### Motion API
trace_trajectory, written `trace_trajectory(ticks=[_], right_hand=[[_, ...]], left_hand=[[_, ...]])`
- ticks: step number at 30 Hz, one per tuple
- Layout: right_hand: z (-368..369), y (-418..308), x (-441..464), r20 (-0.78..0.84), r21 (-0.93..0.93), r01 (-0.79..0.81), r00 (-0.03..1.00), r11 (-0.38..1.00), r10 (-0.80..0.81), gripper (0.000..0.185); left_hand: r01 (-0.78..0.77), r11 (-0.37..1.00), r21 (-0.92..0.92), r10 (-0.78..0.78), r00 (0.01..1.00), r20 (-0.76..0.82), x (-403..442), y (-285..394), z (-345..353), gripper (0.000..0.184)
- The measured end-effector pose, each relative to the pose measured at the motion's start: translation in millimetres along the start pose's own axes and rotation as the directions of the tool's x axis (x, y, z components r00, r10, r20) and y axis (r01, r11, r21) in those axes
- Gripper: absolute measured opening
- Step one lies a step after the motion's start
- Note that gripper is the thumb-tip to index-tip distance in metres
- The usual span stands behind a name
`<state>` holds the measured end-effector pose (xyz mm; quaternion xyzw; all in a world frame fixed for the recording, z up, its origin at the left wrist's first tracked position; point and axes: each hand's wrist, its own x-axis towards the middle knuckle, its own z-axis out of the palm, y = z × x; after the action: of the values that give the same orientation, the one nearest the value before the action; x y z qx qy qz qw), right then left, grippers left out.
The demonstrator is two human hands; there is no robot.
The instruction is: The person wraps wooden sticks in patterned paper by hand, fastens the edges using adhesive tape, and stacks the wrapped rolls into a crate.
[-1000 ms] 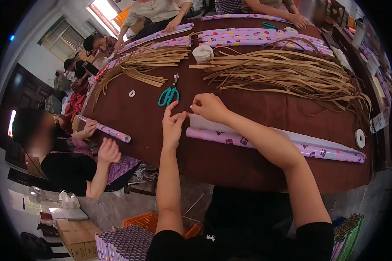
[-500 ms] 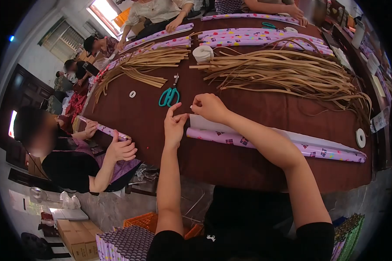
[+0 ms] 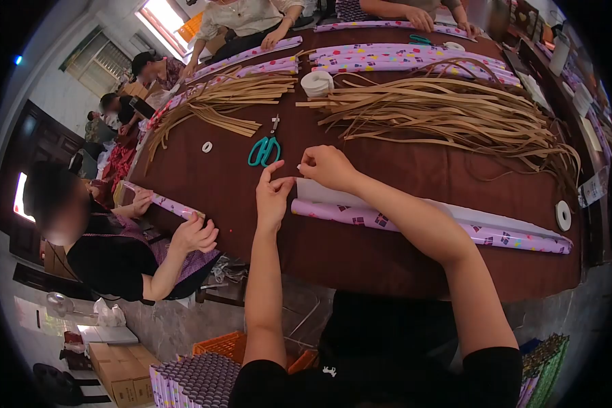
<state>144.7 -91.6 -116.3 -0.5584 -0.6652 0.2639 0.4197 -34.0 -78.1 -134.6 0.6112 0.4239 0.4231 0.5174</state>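
1. Just nearer the wearer than the scissors, the left hand has its thumb and a finger drawn together beside the corner of the loose sheet; I cannot tell whether they grip it.
2. Right of the scissors, the right hand is curled, its fingertips bunched at something tiny and white, too small to identify; its grip is uncertain.
3. Right of the scissors and nearer the wearer, the purple roll lies on the bench. It looks light and fairly stiff, with a glossy, perhaps slippery skin; the sheet seems thin and quick to crease. Spread fingers near both ends should steady it, with only a light pinch on the sheet's corner.
4. Farther right of the scissors, the right forearm hides part of the roll and sheet. Any core inside cannot be made out.
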Motion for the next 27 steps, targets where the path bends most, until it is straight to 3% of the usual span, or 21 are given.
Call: trace_trajectory(ticks=[5, 8, 14, 23, 25, 27], right_hand=[[-1, -1, 0, 0.011, 0.010, -0.018, 1.000, 1.000, 0.018, 0.023], [-1, 0, 0, 0.007, 0.003, -0.011, 1.000, 1.000, 0.011, 0.023], [0, 1, 1, 0.011, 0.007, -0.011, 1.000, 1.000, 0.011, 0.022], [0, 1, 1, 0.014, 0.019, -0.004, 1.000, 1.000, 0.004, 0.021], [0, 1, 0, 0.013, 0.005, 0.028, 1.000, 1.000, -0.028, 0.021], [2, 3, 1, 0.009, 0.008, 0.034, 0.999, 0.999, -0.034, 0.021]], left_hand=[[0.010, 1.000, 0.017, -0.011, 1.000, 0.029, 1, -2, -2, 0.043], [-0.022, 0.998, -0.063, 0.021, 1.000, -0.009, 1, -1, 0, 0.043], [0.025, 0.999, 0.037, -0.026, 1.000, 0.017, 1, 0, 0, 0.043], [0.005, 0.999, -0.035, -0.005, 1.000, 0.000, 1, -2, 3, 0.044], [-0.162, 0.973, 0.167, 0.163, 0.987, 0.007, 1, -6, 5, 0.044], [-0.201, 0.940, 0.275, 0.208, 0.978, 0.003, -2, 3, 9, 0.042]])
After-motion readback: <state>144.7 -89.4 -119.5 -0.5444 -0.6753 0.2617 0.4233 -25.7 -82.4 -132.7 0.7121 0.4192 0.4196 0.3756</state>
